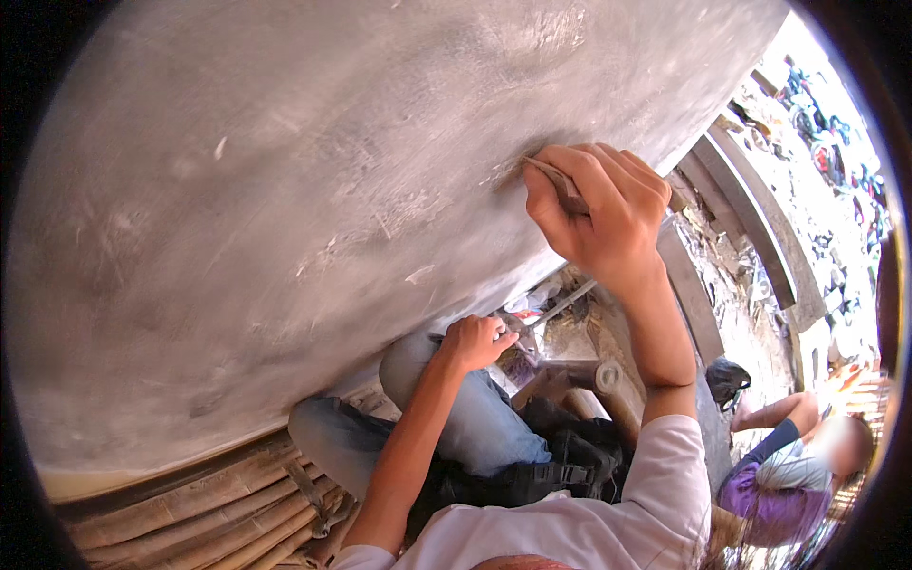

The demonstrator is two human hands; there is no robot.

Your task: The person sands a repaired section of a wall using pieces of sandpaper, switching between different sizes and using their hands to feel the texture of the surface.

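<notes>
A large grey surface [299,178], smeared and scratched with pale flaking patches, fills the upper left. My right hand [605,199] grips a folded brown sheet [568,191], which looks like sandpaper, and its edge meets the surface near the right side. Lower down, my left hand [476,343] is at my jeans knee [463,413], fingers loosely curled, close to the surface's lower edge. Whether it holds anything is hidden by the fingers. Just beyond it lies a thin grey rod [563,303] among litter.
Bamboo poles [206,506] run along the lower left. Bamboo pieces [605,377] stand beside my legs. To the right are long beams [755,221], a black plastic bag [727,381] and a seated person [776,477]. Scattered litter [826,157] covers the ground farther off.
</notes>
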